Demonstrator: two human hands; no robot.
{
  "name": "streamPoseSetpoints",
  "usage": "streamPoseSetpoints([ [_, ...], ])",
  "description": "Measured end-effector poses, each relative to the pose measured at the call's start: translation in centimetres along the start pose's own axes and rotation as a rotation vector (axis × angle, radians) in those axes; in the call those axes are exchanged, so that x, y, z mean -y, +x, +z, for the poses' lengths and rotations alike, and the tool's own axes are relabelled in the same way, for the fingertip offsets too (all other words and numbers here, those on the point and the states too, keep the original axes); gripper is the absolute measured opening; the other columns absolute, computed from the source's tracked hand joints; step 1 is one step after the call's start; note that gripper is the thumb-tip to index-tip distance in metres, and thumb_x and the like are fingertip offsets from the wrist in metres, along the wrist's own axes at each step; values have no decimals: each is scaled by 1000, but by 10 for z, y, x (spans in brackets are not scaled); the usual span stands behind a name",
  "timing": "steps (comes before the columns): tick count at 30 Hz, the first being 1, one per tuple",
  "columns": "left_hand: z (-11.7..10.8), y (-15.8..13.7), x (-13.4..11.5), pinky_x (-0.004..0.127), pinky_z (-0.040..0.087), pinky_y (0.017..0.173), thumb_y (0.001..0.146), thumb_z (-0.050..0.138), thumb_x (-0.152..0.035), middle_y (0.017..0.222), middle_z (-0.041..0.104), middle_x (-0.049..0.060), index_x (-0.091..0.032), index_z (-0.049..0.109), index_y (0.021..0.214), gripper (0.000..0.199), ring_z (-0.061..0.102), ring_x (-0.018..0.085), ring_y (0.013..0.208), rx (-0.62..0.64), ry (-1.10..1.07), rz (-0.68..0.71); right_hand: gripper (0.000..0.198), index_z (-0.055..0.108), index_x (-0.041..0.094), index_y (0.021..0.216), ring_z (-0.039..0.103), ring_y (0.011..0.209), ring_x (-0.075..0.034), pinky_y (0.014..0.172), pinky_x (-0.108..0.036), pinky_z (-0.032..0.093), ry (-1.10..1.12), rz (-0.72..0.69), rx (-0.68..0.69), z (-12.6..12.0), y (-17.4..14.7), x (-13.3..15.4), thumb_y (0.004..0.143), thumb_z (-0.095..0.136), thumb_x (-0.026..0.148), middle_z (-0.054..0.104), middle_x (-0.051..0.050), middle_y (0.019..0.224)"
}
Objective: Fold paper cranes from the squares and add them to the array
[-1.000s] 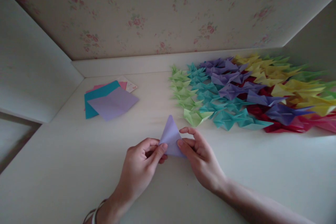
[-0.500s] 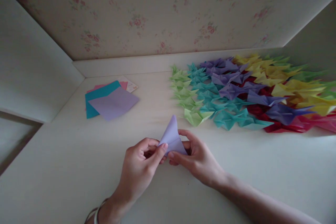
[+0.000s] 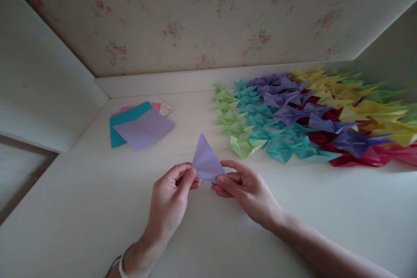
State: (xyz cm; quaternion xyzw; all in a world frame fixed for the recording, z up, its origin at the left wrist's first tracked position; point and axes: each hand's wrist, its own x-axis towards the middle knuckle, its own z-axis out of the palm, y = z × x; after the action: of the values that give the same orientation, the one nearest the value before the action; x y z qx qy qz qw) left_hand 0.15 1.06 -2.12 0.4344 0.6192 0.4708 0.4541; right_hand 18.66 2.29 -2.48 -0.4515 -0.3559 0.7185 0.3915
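A folded purple origami paper [image 3: 207,160], now a triangle with its point away from me, is held just above the white table. My left hand [image 3: 174,186] pinches its left corner, thumb on top and fingers underneath. At the lower right corner, my right hand [image 3: 243,186] grips it the same way. A crease line runs across the paper's face. The undersides of the paper and some fingertips are hidden.
On the left lie loose sheets: a purple sheet [image 3: 146,128] over a teal sheet [image 3: 119,128], with pink beneath. Rows of folded paper figures fill the back right: light green [image 3: 245,144], teal [image 3: 282,150], purple [image 3: 288,113], yellow [image 3: 371,110] and red. A floral wall stands behind.
The purple paper has turned from a raised, bent shape to a flatter triangle facing me. Its tip has shifted left, and my hands have moved slightly apart.
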Motion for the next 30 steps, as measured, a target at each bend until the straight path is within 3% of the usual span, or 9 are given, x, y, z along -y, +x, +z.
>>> streamPoseSetpoints([
  [5,-6,7,4,24,59,62,82,73,-38,69,76,2,-15,71,96,28,71,16,62,-121,12,20,53,60,17,113,74,74,-20,76,-35,60,-68,-29,-2,-2,0,-4,75,79,48,77,-5,77],
  [8,-10,8,4,23,57,61,84,71,-39,66,74,0,-16,71,96,26,69,15,60,-108,33,29,46,61,18,110,73,79,-20,77,-35,57,-122,-94,-11,-4,0,-2,79,76,48,76,-5,79],
  [13,-6,3,0,23,53,59,86,67,-39,66,71,1,-17,73,86,23,66,16,61,157,93,23,40,60,21,111,67,98,-20,86,-32,52,-20,-179,-42,-8,0,6,86,68,51,73,-7,106],
  [16,1,-4,-3,23,51,58,87,66,-39,67,70,2,-17,73,83,24,65,17,62,353,89,-6,46,60,21,110,67,84,-18,75,-28,51,15,-94,65,-7,0,5,77,80,45,74,-4,94],
  [18,5,-8,-4,23,49,58,87,65,-38,68,69,2,-17,73,83,23,63,16,63,424,107,-13,43,63,19,102,64,70,-15,63,-24,48,-41,-45,62,-5,1,2,72,84,42,71,-1,81],
  [22,8,-9,-3,24,47,57,87,65,-37,65,68,2,-17,72,82,21,62,17,62,471,162,-20,33,69,15,80,54,55,-10,49,-21,37,-128,-38,-44,-1,1,0,72,82,44,65,1,65],
  [30,5,-6,1,24,48,60,84,69,-35,68,69,2,-18,71,82,17,63,16,64,458,102,-62,38,74,15,80,57,62,-13,59,-24,43,-16,-114,-228,-8,7,7,79,74,52,73,-5,76],
])
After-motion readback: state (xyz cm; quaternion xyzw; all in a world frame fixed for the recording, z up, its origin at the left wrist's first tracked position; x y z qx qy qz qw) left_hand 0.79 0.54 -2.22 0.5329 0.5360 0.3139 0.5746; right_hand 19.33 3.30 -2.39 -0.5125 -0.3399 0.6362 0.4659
